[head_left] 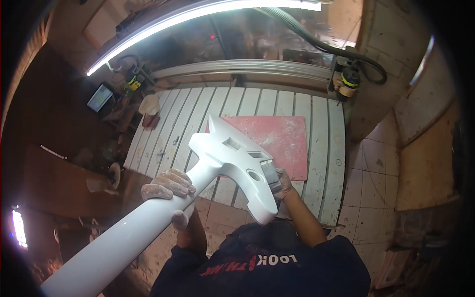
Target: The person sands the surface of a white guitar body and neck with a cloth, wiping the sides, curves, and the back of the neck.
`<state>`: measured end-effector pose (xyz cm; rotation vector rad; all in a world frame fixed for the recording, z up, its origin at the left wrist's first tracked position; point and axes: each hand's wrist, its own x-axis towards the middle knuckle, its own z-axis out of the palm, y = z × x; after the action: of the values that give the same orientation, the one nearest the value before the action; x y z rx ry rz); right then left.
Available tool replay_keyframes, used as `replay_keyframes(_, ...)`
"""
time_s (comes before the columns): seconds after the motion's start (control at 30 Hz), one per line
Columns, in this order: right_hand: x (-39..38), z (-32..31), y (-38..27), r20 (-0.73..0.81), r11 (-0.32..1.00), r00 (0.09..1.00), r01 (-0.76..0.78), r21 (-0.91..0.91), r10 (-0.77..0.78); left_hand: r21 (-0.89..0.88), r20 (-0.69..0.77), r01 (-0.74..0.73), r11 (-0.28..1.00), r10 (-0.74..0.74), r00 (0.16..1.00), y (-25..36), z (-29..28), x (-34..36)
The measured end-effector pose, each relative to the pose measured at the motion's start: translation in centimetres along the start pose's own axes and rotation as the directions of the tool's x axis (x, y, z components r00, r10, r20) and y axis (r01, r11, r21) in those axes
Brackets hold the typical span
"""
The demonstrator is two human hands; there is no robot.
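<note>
A large glossy white piece (227, 153) spans the middle of the head view, tilted over the table. It has a long round tube (114, 237) running to the lower left and a curved, branching head with two rectangular openings and a round hole. My left hand (170, 187), dusted white, is wrapped round the tube just below the head. At the head's right side my right hand (284, 184) grips a pale grey block (269, 174) that lies against the white piece; its fingers are partly hidden. I cannot tell whether block and piece are joined.
Beneath lies a slatted white table (321, 148) with a dusty red mat (282, 131). A beige object (149, 105) sits at its far left corner. Behind run a metal rail (237, 67) and a dark machine head (349, 81) with a hose. A lit tube lamp (198, 16) hangs above.
</note>
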<state>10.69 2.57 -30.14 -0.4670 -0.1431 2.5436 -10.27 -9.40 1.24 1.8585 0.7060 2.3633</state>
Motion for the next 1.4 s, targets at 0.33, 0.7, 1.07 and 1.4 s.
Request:
replay_keyframes(0.33,2.4,-5.3,-8.5,-0.076,0.469,0.860,0.199,-0.860,-0.504,0.250,-0.117,-0.103,0.963,0.136,0.984,0.2,1.8,-0.3)
replay_keyframes(0.7,2.3,-6.1,-8.5,-0.041,0.024,0.576,-0.038,-0.999,-0.816,0.269,-0.312,0.017,0.963,0.070,0.947,1.6,2.1,-0.3)
replay_keyframes(1.07,0.9,-5.2,-4.9,-0.037,-0.282,0.668,-0.362,-0.888,-0.743,0.096,-0.331,-0.030,0.995,0.061,0.942,0.7,3.4,2.0)
replay_keyframes(1.4,-0.7,-4.9,-4.3,-0.171,-0.030,0.666,-0.279,-0.960,-0.726,-0.163,0.073,0.098,0.982,-0.087,0.994,-1.5,1.6,6.0)
